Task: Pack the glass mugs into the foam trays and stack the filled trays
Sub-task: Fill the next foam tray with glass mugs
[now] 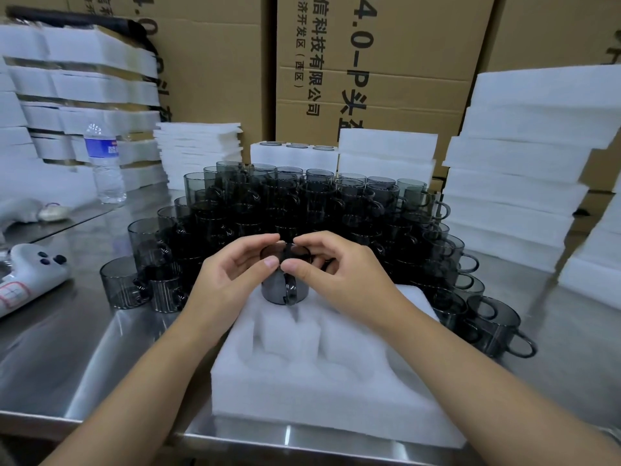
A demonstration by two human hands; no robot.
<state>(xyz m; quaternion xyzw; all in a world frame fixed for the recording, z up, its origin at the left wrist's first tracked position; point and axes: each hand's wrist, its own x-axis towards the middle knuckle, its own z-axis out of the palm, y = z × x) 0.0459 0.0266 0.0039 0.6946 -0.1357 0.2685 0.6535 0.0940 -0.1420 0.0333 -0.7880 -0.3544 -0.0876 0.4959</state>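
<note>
My left hand [235, 265] and right hand [336, 267] pinch the mug [284, 289] between them by its rim, over the tray [336, 391] below my wrists; if the handle misses its slot, I think it may jam.

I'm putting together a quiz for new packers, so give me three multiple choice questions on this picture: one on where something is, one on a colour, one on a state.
1. Where does the water bottle stand?
A. On the cardboard boxes
B. Left of the glass mugs
C. On the floor

2. What colour are the glass mugs?
A. Pink
B. Smoky grey
C. Green

3. How is the held mug oriented?
A. Upside down
B. On its side
C. Upright

Answers: 1 B, it stands on the table at the left; 2 B, all are dark see-through grey; 3 C, its mouth faces up while the left hand and right hand pinch its rim over the foam tray.
</note>
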